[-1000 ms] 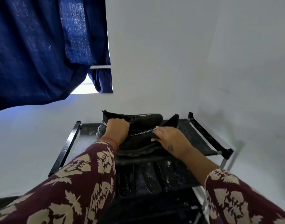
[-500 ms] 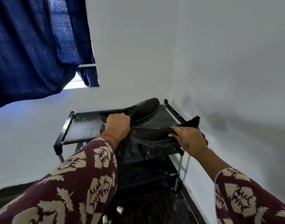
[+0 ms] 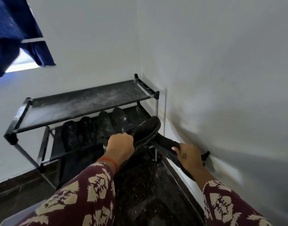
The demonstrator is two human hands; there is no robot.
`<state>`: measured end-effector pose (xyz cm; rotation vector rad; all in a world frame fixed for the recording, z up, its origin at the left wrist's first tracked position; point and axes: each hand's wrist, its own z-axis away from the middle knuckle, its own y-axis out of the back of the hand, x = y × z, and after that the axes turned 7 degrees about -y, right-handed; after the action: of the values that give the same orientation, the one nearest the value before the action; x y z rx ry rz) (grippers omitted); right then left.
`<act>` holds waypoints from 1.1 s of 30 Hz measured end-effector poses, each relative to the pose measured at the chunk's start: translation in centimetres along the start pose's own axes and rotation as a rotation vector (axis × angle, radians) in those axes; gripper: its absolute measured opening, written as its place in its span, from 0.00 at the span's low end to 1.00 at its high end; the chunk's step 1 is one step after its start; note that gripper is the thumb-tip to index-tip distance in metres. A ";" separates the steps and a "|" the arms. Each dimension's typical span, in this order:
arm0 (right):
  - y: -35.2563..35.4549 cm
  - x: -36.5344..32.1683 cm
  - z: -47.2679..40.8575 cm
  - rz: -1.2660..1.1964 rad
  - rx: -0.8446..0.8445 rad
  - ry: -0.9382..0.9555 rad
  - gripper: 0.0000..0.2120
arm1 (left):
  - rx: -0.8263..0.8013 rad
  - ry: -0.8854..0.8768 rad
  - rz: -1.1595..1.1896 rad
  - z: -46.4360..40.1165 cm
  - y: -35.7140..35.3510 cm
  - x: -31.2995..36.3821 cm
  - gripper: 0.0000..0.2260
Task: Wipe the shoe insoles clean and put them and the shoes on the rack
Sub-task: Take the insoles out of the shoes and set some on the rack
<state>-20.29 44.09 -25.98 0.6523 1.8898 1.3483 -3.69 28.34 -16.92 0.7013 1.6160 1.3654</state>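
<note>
Grip: left hand is curled round the heel end of one black fabric slip-on shoe; right hand holds the second black fabric shoe from above, thumb on its upper.
Change, rack: black metal-framed shoe rack with dusty dark fabric shelves, in the middle left of the frame, now has a bare top shelf; a second ago both shoes sat on it.
Change, shoes: both have come off that top shelf and now hang in the air at lower centre, in front of the rack's right post, at about the height of the second shelf.
Left-hand shoe: toe points up and right, towards the wall corner.
Right-hand shoe: lower and further right, lying close along the white wall's foot; motion blur hides its heel end.
Insoles: four dark speckled insoles lie side by side on the second shelf, apart from both hands.
Meaning: the shoes seem to be moving to a lower shelf or the floor, so their placing is not finished.
</note>
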 end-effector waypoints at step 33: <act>-29.0 6.9 7.7 0.124 -0.513 -0.241 0.13 | -0.675 0.335 0.835 -2.2 -33.6 20.1 0.15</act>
<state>-18.38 44.24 -56.76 0.6356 1.2585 1.6667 -10.77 36.53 -54.65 0.7740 0.9595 2.5763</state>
